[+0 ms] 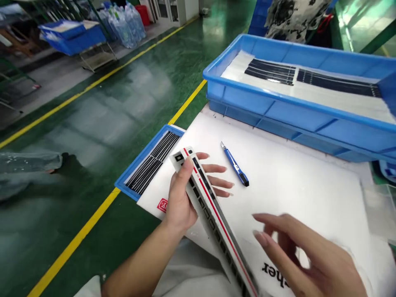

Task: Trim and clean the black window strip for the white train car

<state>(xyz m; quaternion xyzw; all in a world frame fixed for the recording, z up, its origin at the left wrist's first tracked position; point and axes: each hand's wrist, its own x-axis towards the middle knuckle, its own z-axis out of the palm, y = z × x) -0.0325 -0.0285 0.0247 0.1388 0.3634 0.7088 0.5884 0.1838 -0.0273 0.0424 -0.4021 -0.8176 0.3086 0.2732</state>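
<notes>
My left hand (182,198) grips a long narrow white strip (213,218) printed with a red line and a row of black rectangles. Its thumb lies over the upper end, with the fingers behind and showing past the right side. The strip slants down toward my lap, and its lower end runs out of view. To the right, my right hand (309,251) hovers over the white board (278,173), thumb and forefinger apart with nothing between them. A blue utility knife (235,164) lies on the board beyond both hands, its blade pointing away.
A large blue bin (278,101) at the back right holds black strips (337,83) on white sheeting. Left of the board sits a shallow blue tray (125,184) of dark strips. A person's leg (31,163) shows at far left; another person's patterned clothing (293,18) appears behind the bin.
</notes>
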